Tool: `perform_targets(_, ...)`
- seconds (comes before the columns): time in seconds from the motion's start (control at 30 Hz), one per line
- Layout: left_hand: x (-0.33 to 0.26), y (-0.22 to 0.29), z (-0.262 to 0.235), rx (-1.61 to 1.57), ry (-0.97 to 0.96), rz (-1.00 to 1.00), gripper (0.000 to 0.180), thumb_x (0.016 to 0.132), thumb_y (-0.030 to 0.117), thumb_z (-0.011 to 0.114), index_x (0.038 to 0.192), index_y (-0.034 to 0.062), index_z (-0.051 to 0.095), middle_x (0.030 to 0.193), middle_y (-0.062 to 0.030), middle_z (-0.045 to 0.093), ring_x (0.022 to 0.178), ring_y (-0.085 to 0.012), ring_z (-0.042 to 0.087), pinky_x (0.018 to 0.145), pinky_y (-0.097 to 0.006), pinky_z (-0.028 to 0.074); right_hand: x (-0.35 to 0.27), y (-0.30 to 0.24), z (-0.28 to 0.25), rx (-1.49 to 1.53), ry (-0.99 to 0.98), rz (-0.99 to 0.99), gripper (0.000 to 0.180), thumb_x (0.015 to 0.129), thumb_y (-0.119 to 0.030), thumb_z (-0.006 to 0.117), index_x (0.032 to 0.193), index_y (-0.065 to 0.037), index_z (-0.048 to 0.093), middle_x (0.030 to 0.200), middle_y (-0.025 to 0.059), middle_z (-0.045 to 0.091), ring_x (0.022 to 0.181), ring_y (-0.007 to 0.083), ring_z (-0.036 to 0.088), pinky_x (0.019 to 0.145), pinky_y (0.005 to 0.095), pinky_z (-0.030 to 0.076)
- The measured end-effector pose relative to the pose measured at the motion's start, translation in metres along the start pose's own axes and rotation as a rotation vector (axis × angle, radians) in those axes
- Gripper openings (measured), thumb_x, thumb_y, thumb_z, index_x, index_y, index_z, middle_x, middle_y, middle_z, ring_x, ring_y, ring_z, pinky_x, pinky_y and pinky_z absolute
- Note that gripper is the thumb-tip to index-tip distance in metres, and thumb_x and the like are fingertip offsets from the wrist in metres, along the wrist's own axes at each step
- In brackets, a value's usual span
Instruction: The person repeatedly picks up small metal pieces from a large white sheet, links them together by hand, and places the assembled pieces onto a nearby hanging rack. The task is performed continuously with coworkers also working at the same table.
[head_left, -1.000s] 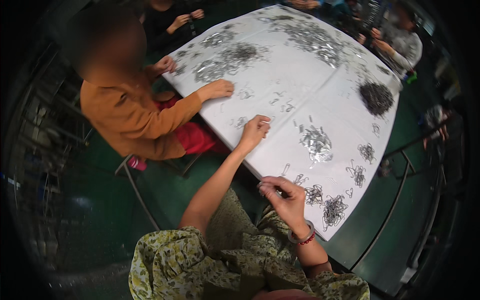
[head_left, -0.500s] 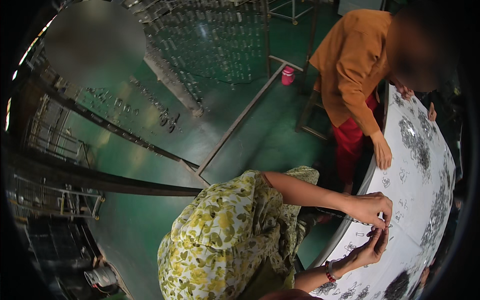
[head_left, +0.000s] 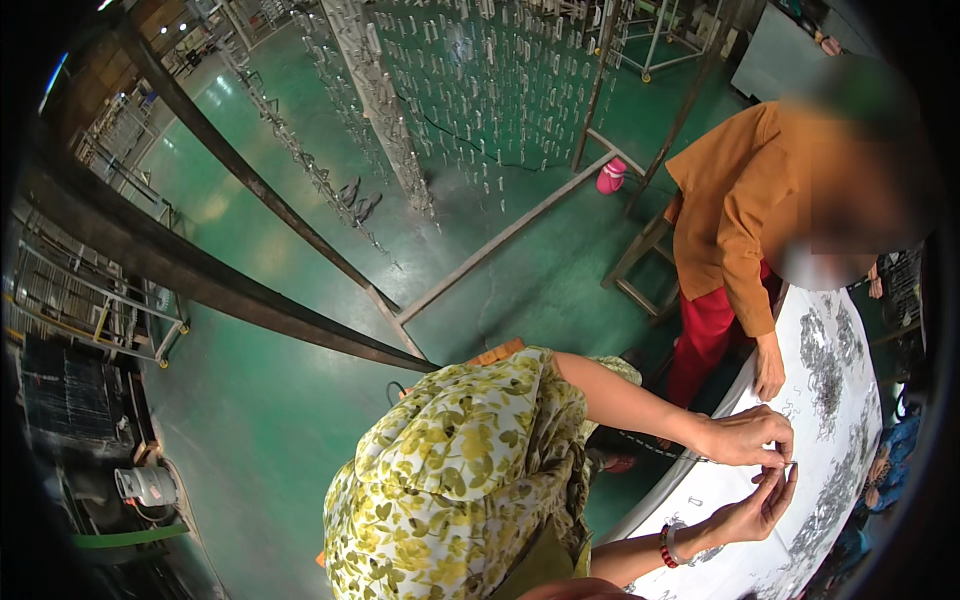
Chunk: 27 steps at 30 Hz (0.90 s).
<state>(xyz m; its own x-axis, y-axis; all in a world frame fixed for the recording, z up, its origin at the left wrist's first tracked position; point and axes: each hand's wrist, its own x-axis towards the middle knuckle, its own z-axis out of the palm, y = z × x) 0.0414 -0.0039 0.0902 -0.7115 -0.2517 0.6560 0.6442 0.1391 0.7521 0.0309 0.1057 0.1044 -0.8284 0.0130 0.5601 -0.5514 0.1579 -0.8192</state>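
Over the white-covered table [head_left: 655, 512] at the right, both my hands meet at the fingertips. My left hand [head_left: 750, 437], the farther one, is closed in a pinch on a thin dark chain [head_left: 652, 445], which trails back past the table's near edge. My right hand [head_left: 738, 520], with a red bead bracelet [head_left: 667, 546] at its wrist, reaches up just below it. Its fingers are pinched at a tiny piece too small to name. One small bent wire piece [head_left: 695, 501] lies on the cover beside my hands.
Dark heaps of small wire pieces [head_left: 825, 375] cover the table's far part. A co-worker in an orange top [head_left: 735, 190] leans in, one hand [head_left: 768, 375] at its edge. Other people work at the far right. Dark metal bars [head_left: 250, 290] and a wooden stool [head_left: 640, 265] stand left.
The view has tilted, so the room and table sit lower in the picture. My hands stay together at the fingertips, and the chain still trails from them.
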Motion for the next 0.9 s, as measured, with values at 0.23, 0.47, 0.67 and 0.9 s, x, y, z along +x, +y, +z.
perform_targets(0.23,0.028,0.05,-0.019,-0.054,0.094,0.177,0.015,0.079,0.01,0.062,0.085,-0.0034,0.059,0.079,-0.0136,0.064,0.076,-0.0258,0.063,0.068,-0.035,0.047,0.015,-0.034,0.004,-0.007,-0.011,-0.265,0.034,0.09,-0.014,0.054,0.118,0.005,0.053,0.094,0.0125,0.065,0.071,0.0135,0.054,0.063,0.0249,0.045)
perform_targets(0.47,0.054,0.155,-0.076,0.119,0.146,0.498,0.011,0.08,0.005,0.063,0.088,-0.0024,0.061,0.082,-0.0103,0.064,0.078,-0.0167,0.063,0.066,-0.028,0.05,0.035,0.025,0.019,0.133,-0.224,-0.012,0.033,0.092,-0.018,0.05,0.119,0.0,0.054,0.095,0.0122,0.065,0.07,0.01,0.051,0.059,0.0218,0.04)
perform_targets(0.67,0.055,0.222,-0.107,-0.028,0.125,0.312,0.014,0.083,-0.002,0.057,0.097,-0.0042,0.061,0.095,-0.0103,0.061,0.084,-0.0152,0.062,0.06,-0.023,0.057,0.012,0.271,0.057,-0.219,-0.87,0.137,0.013,0.08,-0.001,0.056,0.092,0.0,0.062,0.063,0.0016,0.056,0.05,0.0059,0.047,0.043,0.0206,0.037)
perform_targets(0.9,0.041,0.256,-0.146,0.654,0.551,0.605,0.012,0.08,0.006,0.064,0.09,0.0005,0.067,0.081,-0.0067,0.064,0.071,-0.0105,0.059,0.064,-0.023,0.048,0.012,0.295,0.057,-0.566,-0.951,-0.143,0.016,0.063,-0.001,0.065,0.078,0.001,0.069,0.077,0.02,0.065,0.075,0.0315,0.065,0.071,0.0349,0.052)
